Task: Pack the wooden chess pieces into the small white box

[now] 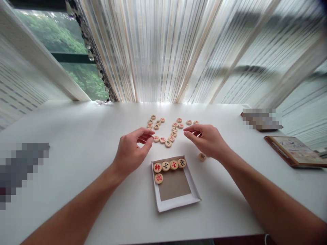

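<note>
Round wooden Chinese chess pieces (168,143) with red or black characters lie scattered over the middle of the white table. My left hand (133,148) is at their left side, thumb and fingers apart, its fingertips close to a red-marked piece (156,139); whether they touch it I cannot tell. To the right, my right hand (204,137) hovers with thumb and index finger apart and nothing between them. Below its wrist lies a black-marked piece (202,156). A shallow white box (176,203) in front holds a row of pieces along its far side and one red-marked piece (158,178) beneath that row's left end.
A brown-edged book or box (296,151) lies at the right, with a pixelated item (263,119) behind it. Another pixelated dark shape (22,170) is at the left. Striped string curtains (158,51) hang along the table's (122,211) far edge.
</note>
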{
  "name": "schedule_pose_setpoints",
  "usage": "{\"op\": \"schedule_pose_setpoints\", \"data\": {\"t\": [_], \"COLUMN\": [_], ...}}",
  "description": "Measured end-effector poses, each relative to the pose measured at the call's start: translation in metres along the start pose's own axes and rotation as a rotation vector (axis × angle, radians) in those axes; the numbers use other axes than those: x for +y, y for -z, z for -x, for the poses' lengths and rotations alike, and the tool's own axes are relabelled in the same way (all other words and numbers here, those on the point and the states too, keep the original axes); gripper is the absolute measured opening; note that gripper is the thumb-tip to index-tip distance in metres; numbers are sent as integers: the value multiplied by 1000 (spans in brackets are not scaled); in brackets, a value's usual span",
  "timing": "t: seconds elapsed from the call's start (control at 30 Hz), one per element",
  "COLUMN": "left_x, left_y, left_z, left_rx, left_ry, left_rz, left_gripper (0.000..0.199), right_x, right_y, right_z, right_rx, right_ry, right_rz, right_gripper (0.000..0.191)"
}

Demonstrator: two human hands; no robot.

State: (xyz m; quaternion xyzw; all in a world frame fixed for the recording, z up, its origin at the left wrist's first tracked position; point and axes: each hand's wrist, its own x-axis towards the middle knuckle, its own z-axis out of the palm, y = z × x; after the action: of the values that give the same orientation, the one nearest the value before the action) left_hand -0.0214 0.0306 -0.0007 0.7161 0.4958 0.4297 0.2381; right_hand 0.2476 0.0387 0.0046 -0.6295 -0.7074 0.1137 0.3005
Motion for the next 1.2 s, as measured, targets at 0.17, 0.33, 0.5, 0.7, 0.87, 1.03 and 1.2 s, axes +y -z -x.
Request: {"op": "schedule_pose_setpoints", "data": {"t": [0.17, 0.33, 0.5, 0.7, 0.87, 1.03, 1.2], "left_x": [0, 0, 1, 1, -1, -1, 3], "left_y": [-1, -1, -1, -2, -4, -5, -5], "left_z": [1, 0, 0, 1, 0, 1, 4], "left_rx": [-18, -14, -13, -22, -30, -22, -13], "left_ry": [-11, -19, -13, -27, -18, -4, 7], "left_rz": [6, 3, 0, 4, 3, 9, 108], "left_gripper": [16, 14, 14, 15, 16, 17, 19], "right_x": [-6, -4, 1, 4, 3, 1, 0], "right_y": [-5, -19, -32, -32, -32, -25, -4], "right_z": [-22, -53, -73, -82, -81, -74, -50], "right_rx": [-42, -83, -134, -166, -173, -103, -41], "right_ry": [-13, 23, 26, -5, -12, -17, -54], "right_rz": [50, 117, 191, 223, 190, 72, -163], "right_gripper": [24, 20, 14, 14, 10, 6, 11]}}
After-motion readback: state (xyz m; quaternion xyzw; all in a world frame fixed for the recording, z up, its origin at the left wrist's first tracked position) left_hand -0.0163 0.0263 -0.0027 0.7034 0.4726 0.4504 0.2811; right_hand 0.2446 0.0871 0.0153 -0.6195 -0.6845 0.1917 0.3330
